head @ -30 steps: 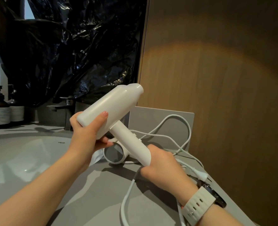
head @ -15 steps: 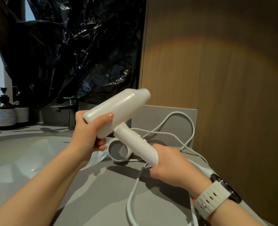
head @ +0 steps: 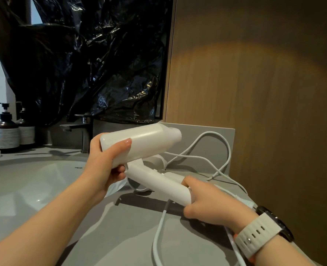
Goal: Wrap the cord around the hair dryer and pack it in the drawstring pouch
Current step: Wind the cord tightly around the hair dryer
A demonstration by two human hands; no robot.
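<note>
I hold a white hair dryer above the grey counter. My left hand grips the rear of its barrel, thumb on top. My right hand is wrapped round the lower end of the handle, which slants down to the right. The white cord leaves the handle's base, drops to the counter and loops behind by the backsplash. A white ring-shaped piece lies on the counter behind the dryer, mostly hidden. No pouch is in sight.
A sink basin lies at the left, with a dark faucet behind it. Two pump bottles stand at the far left. A wooden panel closes the right side; black plastic sheeting hangs behind.
The barrel has tipped down from steeply raised to nearly level. The handle has swung further to the right, and both hands have kept their grip.
</note>
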